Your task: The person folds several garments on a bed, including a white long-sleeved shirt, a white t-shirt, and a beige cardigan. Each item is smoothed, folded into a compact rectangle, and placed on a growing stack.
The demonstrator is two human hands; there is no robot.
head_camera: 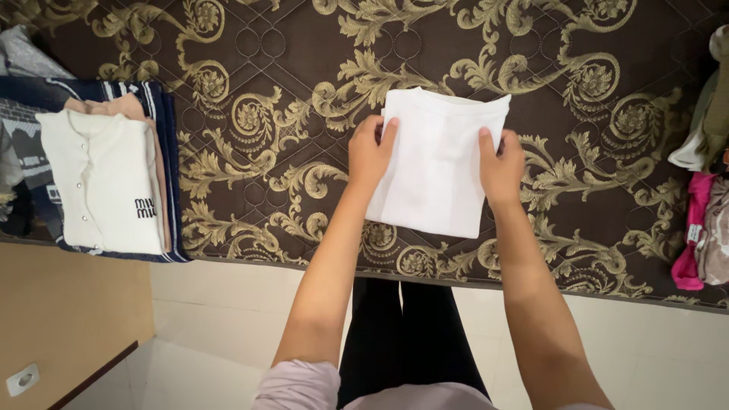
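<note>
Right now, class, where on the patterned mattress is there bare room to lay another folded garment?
Bare brown-and-gold quilted mattress lies between the stack of folded clothes and the folded white shirt, and beyond the shirt. The right edge is crowded with a loose clothing heap.

Dark brown quilted mattress with gold floral pattern [288,91]. Left: stack of folded clothes, cream buttoned cardigan on top [102,182]. Right edge: loose pile of pink and beige garments [702,197].

Dark brown quilted mattress [288,68] with gold scrollwork, pale tiled floor [205,357], tan wall [61,304], white socket [23,380]
</note>
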